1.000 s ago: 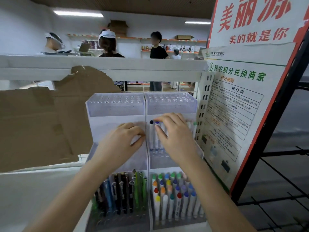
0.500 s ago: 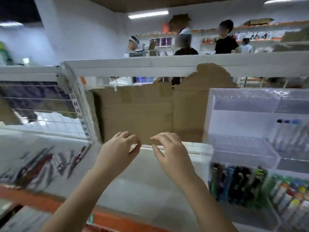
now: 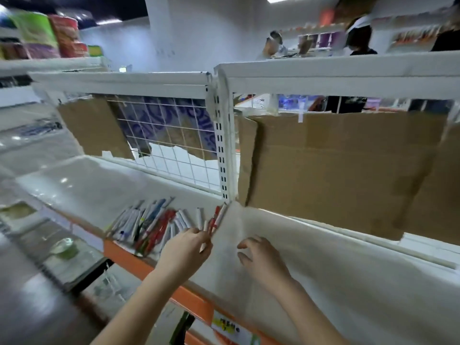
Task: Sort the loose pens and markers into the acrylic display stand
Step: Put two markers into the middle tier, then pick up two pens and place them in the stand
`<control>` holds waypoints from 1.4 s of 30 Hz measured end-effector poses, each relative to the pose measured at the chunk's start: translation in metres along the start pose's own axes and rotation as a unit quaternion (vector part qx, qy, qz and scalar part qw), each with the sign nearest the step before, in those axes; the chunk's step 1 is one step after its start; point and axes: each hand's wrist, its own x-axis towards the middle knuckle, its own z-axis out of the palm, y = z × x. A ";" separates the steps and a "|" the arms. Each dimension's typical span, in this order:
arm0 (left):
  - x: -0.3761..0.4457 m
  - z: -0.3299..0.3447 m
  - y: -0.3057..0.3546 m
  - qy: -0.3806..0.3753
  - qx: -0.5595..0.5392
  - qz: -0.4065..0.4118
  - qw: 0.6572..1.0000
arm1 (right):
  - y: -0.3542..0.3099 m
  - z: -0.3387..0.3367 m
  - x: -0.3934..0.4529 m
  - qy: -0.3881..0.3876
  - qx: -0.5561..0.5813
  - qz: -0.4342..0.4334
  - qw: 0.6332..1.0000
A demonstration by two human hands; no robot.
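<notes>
A pile of loose pens and markers (image 3: 149,220), white, red and blue, lies on the white shelf (image 3: 311,257) near its front edge. My left hand (image 3: 186,247) is at the right end of the pile, its fingertips pinching a red-and-white pen (image 3: 217,218) whose white tip sticks out below the fingers. My right hand (image 3: 261,257) hovers just right of it over bare shelf, fingers loosely spread and holding nothing. The acrylic display stand is out of view.
A white wire grid (image 3: 169,155) and taped cardboard (image 3: 336,170) back the shelf, split by a slotted white upright (image 3: 222,145). An orange rail (image 3: 199,302) edges the shelf front. People stand beyond the shelving at the far right.
The view has swung left, away from the acrylic stand, to the loose pile. Both hands dropped to the shelf, and my left hand has taken hold of a pen.
</notes>
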 end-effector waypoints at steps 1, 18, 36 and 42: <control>0.003 0.003 -0.015 -0.009 0.010 -0.009 1.000 | -0.001 0.008 0.015 -0.001 -0.009 0.004 1.000; 0.124 0.048 -0.142 -0.106 -0.039 -0.062 0.992 | -0.016 0.071 0.157 0.055 -0.044 0.184 0.980; 0.192 0.060 -0.155 -0.259 -0.327 0.092 0.904 | -0.071 0.076 0.128 0.223 0.058 0.383 0.895; 0.179 0.017 -0.114 -0.220 -0.528 0.114 0.812 | -0.087 0.045 0.086 0.330 0.172 0.376 0.848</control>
